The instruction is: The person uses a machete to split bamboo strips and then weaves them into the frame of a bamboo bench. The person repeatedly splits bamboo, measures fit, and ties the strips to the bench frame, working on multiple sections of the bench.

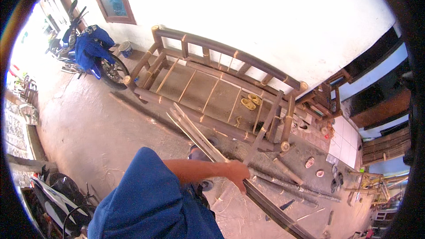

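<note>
The bamboo frame (234, 55) looks mostly joined, its seat still gapped between thin crosspieces (211, 95). Near it, the left hand (237, 175) closes its fingers around long bamboo strips (200, 138).

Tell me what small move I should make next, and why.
Perhaps raise the far end of the split bamboo a little: your left hand grips it mid-length, and that end overlaps the bench's front rail in view. Whether they touch, I can't tell.
</note>
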Tool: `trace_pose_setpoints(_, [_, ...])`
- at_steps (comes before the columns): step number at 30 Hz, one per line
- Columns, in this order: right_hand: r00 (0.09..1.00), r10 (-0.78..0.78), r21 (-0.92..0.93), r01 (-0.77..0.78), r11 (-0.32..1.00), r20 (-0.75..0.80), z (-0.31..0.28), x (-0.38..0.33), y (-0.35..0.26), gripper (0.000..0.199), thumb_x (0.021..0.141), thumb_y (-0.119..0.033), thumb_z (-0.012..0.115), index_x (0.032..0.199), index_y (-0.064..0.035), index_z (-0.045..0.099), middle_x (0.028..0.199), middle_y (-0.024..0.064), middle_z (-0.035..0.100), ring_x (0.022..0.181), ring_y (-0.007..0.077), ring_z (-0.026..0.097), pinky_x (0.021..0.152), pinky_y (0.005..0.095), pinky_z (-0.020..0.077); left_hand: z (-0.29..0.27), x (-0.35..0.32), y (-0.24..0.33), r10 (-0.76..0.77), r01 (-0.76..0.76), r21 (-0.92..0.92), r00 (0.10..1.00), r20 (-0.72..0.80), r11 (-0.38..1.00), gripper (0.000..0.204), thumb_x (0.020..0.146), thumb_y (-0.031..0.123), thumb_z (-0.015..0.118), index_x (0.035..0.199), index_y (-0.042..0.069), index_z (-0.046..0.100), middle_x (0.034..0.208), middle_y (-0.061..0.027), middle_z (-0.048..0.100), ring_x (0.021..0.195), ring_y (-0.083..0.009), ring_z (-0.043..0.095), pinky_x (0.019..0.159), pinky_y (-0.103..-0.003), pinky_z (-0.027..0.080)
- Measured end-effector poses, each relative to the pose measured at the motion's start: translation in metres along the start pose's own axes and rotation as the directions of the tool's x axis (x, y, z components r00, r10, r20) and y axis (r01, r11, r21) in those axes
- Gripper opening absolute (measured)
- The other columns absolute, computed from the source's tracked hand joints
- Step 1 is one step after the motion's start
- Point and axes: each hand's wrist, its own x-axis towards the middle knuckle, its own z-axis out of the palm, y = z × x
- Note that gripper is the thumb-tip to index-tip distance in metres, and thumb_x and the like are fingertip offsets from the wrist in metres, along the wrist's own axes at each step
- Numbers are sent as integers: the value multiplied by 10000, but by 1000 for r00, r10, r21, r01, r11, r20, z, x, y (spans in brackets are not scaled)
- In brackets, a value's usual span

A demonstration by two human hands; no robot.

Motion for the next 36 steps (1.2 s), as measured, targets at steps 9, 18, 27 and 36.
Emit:
trace_pose_setpoints(9, [899,407,44,-406,913,-162,75,-106,316,533,1000,-528,477,1237,-62,578,964,176,632,893,293,595,837,427,529,-60,-42,-209,-381,366,129,918,115,922,794,649,802,676,886,46,741,829,-199,704,853,-409,687,743,-505,530])
trace_pose_setpoints(18, [687,637,35,-670,742,-351,278,-145,504,633,969,-616,489,1219,-42,582,1128,116,656,1015,259,613,917,422,513,-88,-60,-432,-568,571,53,795,214,819,883,658,864,600,949,45,752,910,-234,709,917,-426,682,805,-502,532])
trace_pose_setpoints(27, [593,790,149,-776,612,-155,410,-186,649,550,969,-577,517,1052,-37,581,1004,117,650,954,297,629,888,476,523,-97,-97,-578,-727,718,164,615,306,676,1001,633,898,592,1134,39,710,1052,-232,708,1044,-407,665,927,-490,520])
trace_pose_setpoints(36, [286,940,322,-886,333,-185,484,-236,781,453,999,-502,510,1099,-65,578,1078,113,656,1048,285,633,961,429,506,-89,-133,-674,-881,889,80,430,200,452,936,627,819,674,1062,-9,724,992,-272,703,996,-428,669,916,-484,507])
